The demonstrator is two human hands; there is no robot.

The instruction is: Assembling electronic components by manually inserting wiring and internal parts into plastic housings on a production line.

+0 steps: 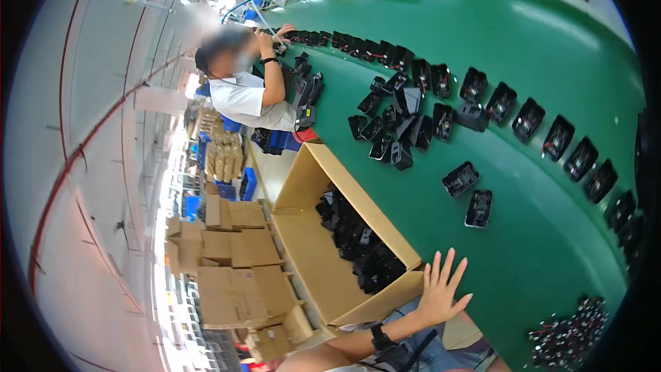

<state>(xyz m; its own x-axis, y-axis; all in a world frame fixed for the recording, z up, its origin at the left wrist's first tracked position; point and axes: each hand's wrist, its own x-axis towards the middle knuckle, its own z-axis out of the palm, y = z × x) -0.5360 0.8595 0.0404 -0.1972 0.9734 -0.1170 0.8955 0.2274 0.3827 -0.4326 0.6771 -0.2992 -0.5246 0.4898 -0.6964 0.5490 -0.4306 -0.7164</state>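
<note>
My left hand [441,294] is at the table's near edge, fingers spread apart and nothing in it. It is beside the corner of an open cardboard box [303,265]; whether it touches the box or the table I cannot tell. Inside the box lies a heap of black plastic parts [358,241]. Beyond my hand, two open black housings [478,208] with parts inside lie on the green table [413,200]. My right hand is out of view.
A curved row of black housings [528,119] runs along the table, with a loose pile of housings [392,120] beside it. Small wired parts [568,337] lie heaped at the near right. A co-worker [241,89] works at the far left. Cardboard boxes [237,289] stand on the left.
</note>
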